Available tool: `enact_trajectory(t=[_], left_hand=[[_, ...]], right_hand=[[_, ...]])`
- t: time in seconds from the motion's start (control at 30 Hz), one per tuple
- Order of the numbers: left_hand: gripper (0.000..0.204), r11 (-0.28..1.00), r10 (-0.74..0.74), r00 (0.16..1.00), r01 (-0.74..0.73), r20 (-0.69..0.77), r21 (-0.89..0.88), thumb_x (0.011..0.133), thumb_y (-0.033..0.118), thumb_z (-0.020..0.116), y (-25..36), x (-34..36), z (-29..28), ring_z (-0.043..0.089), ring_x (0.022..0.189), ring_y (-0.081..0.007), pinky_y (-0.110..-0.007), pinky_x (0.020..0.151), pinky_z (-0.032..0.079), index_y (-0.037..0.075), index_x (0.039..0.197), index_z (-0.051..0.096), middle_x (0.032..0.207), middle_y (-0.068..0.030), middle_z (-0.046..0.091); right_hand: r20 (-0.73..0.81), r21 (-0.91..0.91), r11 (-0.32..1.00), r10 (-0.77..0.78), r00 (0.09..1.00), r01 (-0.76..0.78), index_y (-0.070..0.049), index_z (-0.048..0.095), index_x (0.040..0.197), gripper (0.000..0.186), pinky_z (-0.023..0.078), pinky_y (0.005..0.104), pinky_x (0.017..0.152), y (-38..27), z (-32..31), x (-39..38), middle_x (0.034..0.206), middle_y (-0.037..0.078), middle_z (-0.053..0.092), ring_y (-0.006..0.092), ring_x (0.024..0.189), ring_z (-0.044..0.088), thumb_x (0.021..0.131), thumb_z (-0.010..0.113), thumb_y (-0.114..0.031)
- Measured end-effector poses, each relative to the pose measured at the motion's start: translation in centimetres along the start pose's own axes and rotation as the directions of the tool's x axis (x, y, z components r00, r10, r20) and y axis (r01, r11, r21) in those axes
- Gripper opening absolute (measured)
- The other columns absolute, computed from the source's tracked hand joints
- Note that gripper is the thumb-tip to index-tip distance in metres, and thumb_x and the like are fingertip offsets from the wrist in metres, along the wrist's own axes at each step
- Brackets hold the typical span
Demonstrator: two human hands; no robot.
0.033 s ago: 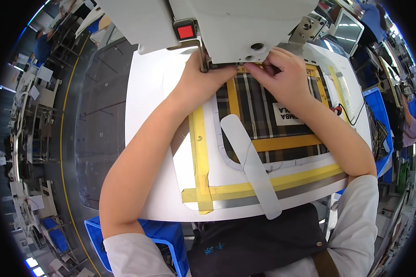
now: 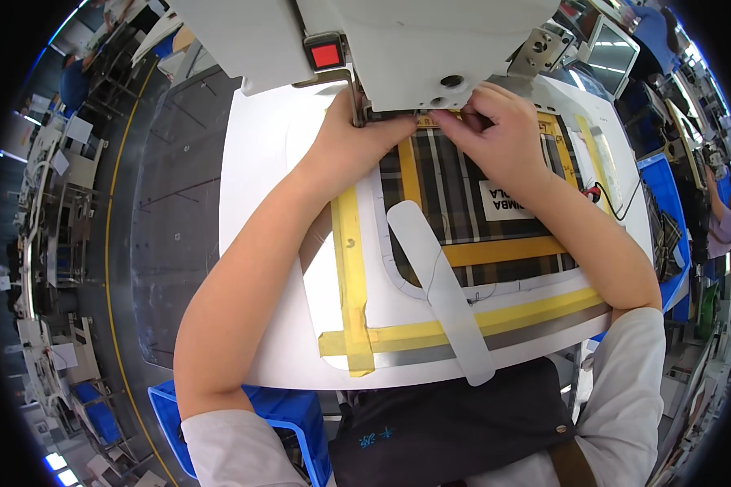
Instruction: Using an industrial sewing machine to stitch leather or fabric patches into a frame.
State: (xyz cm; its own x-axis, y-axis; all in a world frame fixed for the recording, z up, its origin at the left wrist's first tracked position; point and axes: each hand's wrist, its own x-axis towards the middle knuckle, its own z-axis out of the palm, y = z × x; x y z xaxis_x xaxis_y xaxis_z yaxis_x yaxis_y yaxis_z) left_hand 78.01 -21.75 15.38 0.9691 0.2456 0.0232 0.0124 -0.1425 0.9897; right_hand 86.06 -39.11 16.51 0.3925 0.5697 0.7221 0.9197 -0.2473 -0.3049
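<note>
L hand point(image 2: 356, 150) & R hand point(image 2: 508, 136) at plaid panel point(image 2: 456, 188), can't tell if pinching; rt blue bin point(image 2: 656, 172) w/ plaid cloth point(image 2: 668, 242).

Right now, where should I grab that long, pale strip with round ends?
Probably pinch the pale strip by its near rounded end, coming from the apron side. That end seems to poke past the edge of the white tabletop, so your grip could close above and below it. Its far end lies over plaid cloth.

From afar, I see a yellow floor line point(image 2: 107, 268) (bowed by my lens) on grey flooring point(image 2: 122, 243); left of it, worktables point(image 2: 80, 166) and strip lights point(image 2: 67, 22).
</note>
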Motion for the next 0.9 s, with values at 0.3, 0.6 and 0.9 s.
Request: enact_trajectory(t=[0.3,0.6,0.9], left_hand=[[0.031,0.996,0.083,0.996,-0.082,0.035,-0.017,0.078,0.011,0.068,0.67,-0.39,-0.04,0.061,0.088,-0.0151,-0.029,0.081,0.048,-0.005,0.103,0.059,0.095,-0.0105,0.065],[0.031,0.996,0.083,0.996,-0.084,-0.032,-0.032,0.079,0.011,0.068,0.74,-0.56,0.35,0.062,0.087,-0.0157,-0.028,0.081,0.049,-0.004,0.104,0.059,0.096,-0.0107,0.066],[0.036,0.999,-0.041,0.999,0.041,-0.016,-0.032,0.079,0.012,0.068,1.01,-0.50,0.41,0.060,0.093,-0.0160,-0.029,0.084,0.047,-0.003,0.110,0.056,0.101,-0.0099,0.064]], right_hand=[[0.039,-0.005,0.998,0.057,0.998,-0.057,-0.004,0.055,0.071,0.023,0.040,0.0341,0.052,-0.03,0.23,0.10,0.057,0.005,0.044,0.0236,0.053,0.048,0.074,0.072,-0.020],[0.043,0.014,0.996,0.089,0.995,-0.090,-0.006,0.060,0.077,0.023,0.043,0.0351,0.054,0.27,0.42,-0.34,0.058,0.003,0.047,0.0233,0.056,0.052,0.073,0.073,-0.025],[0.007,0.047,0.998,0.050,0.999,-0.051,-0.006,0.066,0.078,0.021,0.043,0.0339,0.053,0.56,0.32,-0.25,0.062,0.004,0.053,0.0220,0.056,0.055,0.073,0.073,-0.025]])
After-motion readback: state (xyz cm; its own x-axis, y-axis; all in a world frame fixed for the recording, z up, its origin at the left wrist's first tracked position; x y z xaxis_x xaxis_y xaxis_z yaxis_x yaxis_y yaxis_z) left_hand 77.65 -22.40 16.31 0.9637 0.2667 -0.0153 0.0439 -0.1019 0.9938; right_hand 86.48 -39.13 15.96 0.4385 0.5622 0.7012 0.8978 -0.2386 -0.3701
